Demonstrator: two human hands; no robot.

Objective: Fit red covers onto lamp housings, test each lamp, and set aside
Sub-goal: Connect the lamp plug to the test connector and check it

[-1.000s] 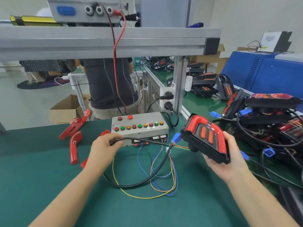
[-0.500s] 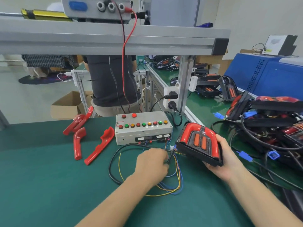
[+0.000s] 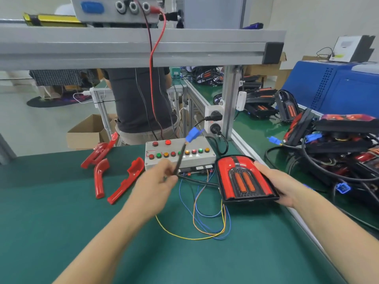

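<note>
Up close, the left hand (image 3: 152, 181) pinches a black cable (image 3: 180, 158) between curled fingers and thumb, lifting it so that its blue connector (image 3: 193, 135) stands raised above the test box (image 3: 178, 154). The right hand (image 3: 275, 182) grips a lamp housing (image 3: 243, 179) from its right side, fingers curled under the black base, the red cover (image 3: 225, 167) already seated on it and two orange strips showing in the middle. The lamp is held just right of the test box, low over the green bench mat (image 3: 61, 232).

On the grey test box, two round buttons sit in the far row and nine coloured lamps in the near row, one partly hidden by the cable. Loose blue, yellow and orange wires (image 3: 207, 222) loop from its near edge across the mat.

Three loose red covers (image 3: 123, 181) lie on the mat to the left of the box. At far right, a pile of finished lamps (image 3: 344, 140) with black cables and blue plugs is heaped on the bench; their count cannot be told. An open cardboard box (image 3: 86, 132) stands on the floor beyond the bench, contents not visible. A person in a dark shirt (image 3: 135, 99) stands behind the frame.
</note>
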